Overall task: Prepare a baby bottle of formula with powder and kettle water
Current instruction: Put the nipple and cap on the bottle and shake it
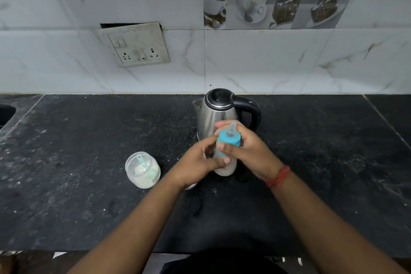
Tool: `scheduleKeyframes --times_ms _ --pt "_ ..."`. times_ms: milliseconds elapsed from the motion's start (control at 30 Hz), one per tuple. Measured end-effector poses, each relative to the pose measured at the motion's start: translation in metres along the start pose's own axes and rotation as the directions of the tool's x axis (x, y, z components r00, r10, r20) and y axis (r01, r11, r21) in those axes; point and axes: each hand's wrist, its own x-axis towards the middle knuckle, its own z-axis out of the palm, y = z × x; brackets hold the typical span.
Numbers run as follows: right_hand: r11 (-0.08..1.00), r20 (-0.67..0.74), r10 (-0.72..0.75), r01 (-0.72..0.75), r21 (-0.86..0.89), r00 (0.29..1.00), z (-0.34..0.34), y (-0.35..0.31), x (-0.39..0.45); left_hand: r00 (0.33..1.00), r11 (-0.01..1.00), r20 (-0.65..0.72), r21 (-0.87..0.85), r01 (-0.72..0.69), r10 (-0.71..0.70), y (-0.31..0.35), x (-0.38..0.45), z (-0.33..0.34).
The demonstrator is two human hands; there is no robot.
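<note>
A baby bottle (225,169) holding whitish liquid stands on the black counter (89,140) in front of the steel kettle (216,113). It carries a teal collar (229,139) with a clear teat. My left hand (200,158) grips the bottle's body from the left. My right hand (246,147) curls round the teal collar from the right. An open clear jar of formula powder (142,169), with a teal scoop inside, stands to the left of my hands.
The kettle's black handle (251,109) points right, its lid is closed. A tiled wall with a socket plate (135,44) rises behind the counter. A sink edge (6,113) shows at the far left. Something small lies partly hidden under my left wrist.
</note>
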Motion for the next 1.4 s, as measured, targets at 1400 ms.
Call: scheduleKeyframes --times_ms 1400 --pt "0.982 -0.549 0.183 -0.128 0.137 0.815 0.038 0.005 0.023 0.939 0.958 -0.312 0.281 -0.052 0.142 -0.011 0.013 0.033"
